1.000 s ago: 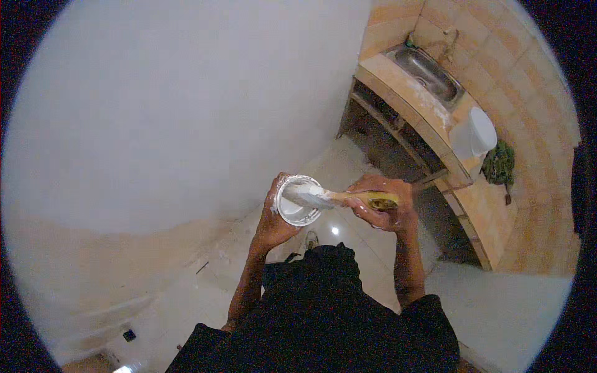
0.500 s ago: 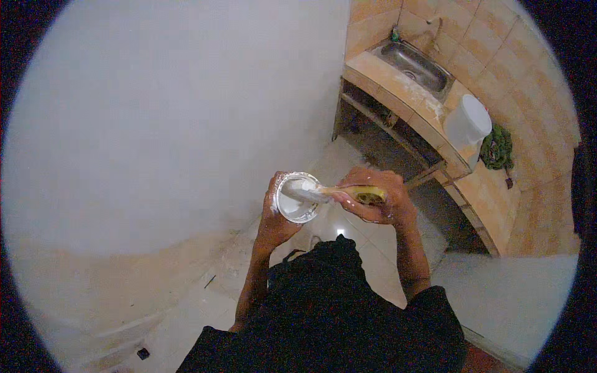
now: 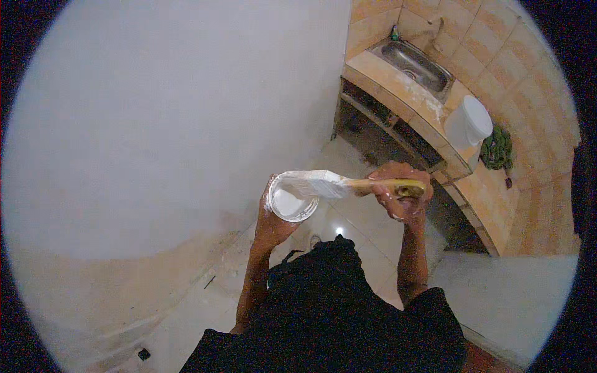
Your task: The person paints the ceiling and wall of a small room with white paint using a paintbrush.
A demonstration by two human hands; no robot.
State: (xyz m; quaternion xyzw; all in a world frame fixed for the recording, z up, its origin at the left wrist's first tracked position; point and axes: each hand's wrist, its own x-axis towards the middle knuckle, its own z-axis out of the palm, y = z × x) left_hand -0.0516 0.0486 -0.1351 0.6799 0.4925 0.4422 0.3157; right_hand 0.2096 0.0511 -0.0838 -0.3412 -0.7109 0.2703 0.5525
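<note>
My left hand is wrapped round a small round tub of white paint, its mouth facing up and its rim smeared white. In my right hand is a paintbrush, gripped by its yellowish wooden handle. The brush lies nearly level, pointing left, with its wide paint-coated head over the far rim of the tub. White smears mark the fingers of both hands.
A pale painted wall rises on the left. At the right stands a tiled counter with a steel sink, a white bucket and a dark green cloth. Beneath me the tiled floor reflects a light.
My right hand has moved right, drawing the brush head up out of the tub to its rim. My left hand with the tub has shifted slightly left.
</note>
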